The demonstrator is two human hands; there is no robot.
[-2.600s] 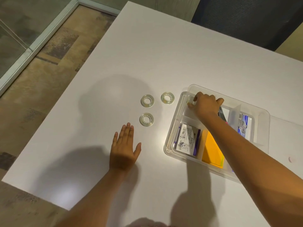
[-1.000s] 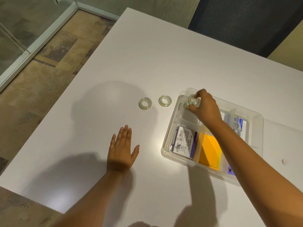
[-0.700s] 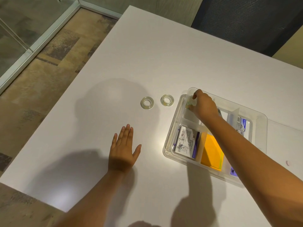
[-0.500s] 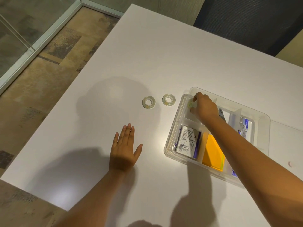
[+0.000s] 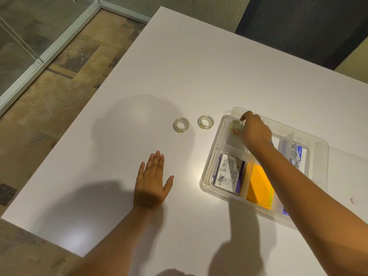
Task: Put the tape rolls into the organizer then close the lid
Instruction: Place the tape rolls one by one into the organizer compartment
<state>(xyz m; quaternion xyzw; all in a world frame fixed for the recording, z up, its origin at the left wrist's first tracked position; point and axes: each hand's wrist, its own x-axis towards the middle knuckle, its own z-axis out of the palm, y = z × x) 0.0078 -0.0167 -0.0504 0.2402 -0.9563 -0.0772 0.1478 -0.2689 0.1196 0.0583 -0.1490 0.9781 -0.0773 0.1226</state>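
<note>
Right hand (image 5: 253, 130) pinches a clear tape roll (image 5: 236, 126) over the organizer (image 5: 318, 176)'s far-left compartment, apparently not seated. Lower flat, then release. Left hand (image 5: 151, 182) open, empty.

Dim overhead light casts soft arm shadows on the table (image 5: 199, 76); wide-angle bending at edges.

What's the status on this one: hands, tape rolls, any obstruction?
Left hand flat on table, empty. Right hand holding a tape roll over the organizer far-left compartment. Two rolls on table. Nothing blocking.
</note>
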